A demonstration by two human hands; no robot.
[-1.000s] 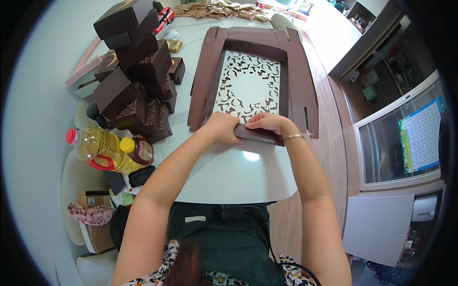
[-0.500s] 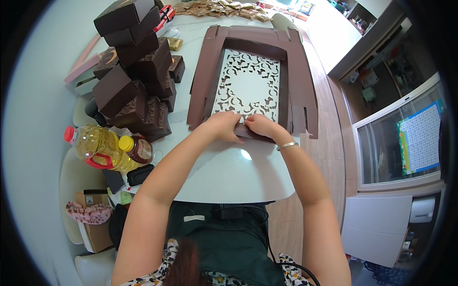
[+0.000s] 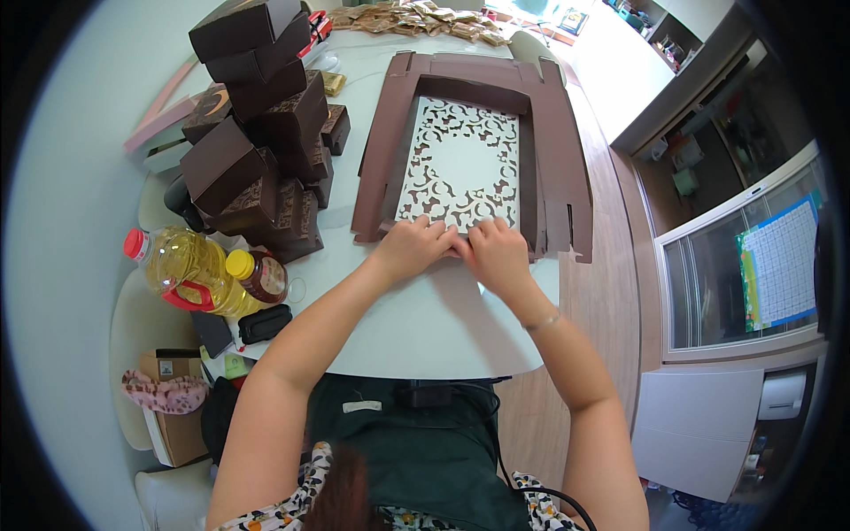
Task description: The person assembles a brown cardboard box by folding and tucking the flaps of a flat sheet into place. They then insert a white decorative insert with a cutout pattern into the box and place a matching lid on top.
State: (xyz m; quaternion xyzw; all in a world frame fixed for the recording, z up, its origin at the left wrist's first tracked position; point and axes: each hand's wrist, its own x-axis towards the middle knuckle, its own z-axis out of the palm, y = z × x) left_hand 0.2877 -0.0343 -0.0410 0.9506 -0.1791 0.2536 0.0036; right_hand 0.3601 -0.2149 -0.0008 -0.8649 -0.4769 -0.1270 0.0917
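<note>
A large brown cardboard box (image 3: 551, 133), partly folded, lies on the table with its flaps spread around a raised inner frame. Inside that frame shows a white panel (image 3: 460, 157) with brown scroll-shaped cut-outs. Both hands meet at the box's near wall. My left hand (image 3: 413, 250) is closed over the left part of this edge, fingers on top. Beside it, my right hand (image 3: 498, 255) has its fingers curled over the same edge, thumb toward the left hand. Most of the near edge is hidden beneath the hands.
Stacked dark brown boxes (image 3: 257, 115) rise on the left. Nearer stand an oil bottle (image 3: 188, 265) with a red cap and a brown jar (image 3: 263, 276) with a yellow lid, beside a black case (image 3: 265, 324). Several golden packets (image 3: 416, 18) cover the table's far end.
My right hand has turned and shifted a little right and nearer, fingers now over the near edge. My left hand has come slightly right and nearer. The box has barely moved.
</note>
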